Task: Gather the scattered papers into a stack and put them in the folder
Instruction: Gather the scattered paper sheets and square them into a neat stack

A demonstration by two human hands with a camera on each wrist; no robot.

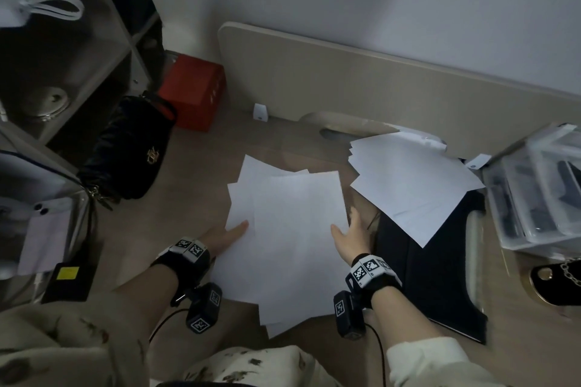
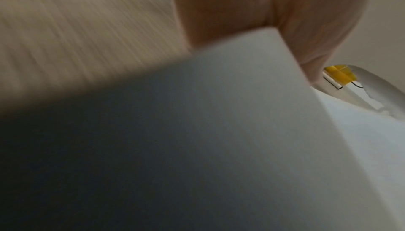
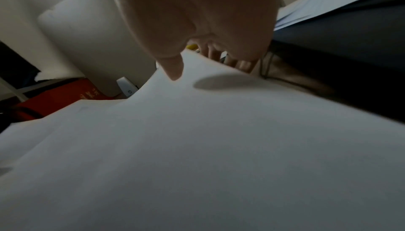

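Observation:
A loose bunch of white papers (image 1: 289,229) is fanned out over the wooden floor in the middle of the head view. My left hand (image 1: 228,237) pinches its left edge, thumb on top and fingers hidden beneath. My right hand (image 1: 352,236) grips the right edge, thumb on top. The right wrist view shows that thumb (image 3: 173,68) on the sheet (image 3: 197,148) and the fingers (image 3: 230,60) curled under its edge. The left wrist view is blurred, with a paper corner (image 2: 230,113) running into my hand (image 2: 252,18). A second paper pile (image 1: 412,179) lies on the dark folder (image 1: 440,280) at right.
A black handbag (image 1: 125,148) and a red box (image 1: 191,91) sit at back left beside a shelf unit (image 1: 103,41). A beige board (image 1: 377,82) leans on the wall. A clear plastic organiser (image 1: 540,185) stands at right. A phone (image 1: 47,229) lies at far left.

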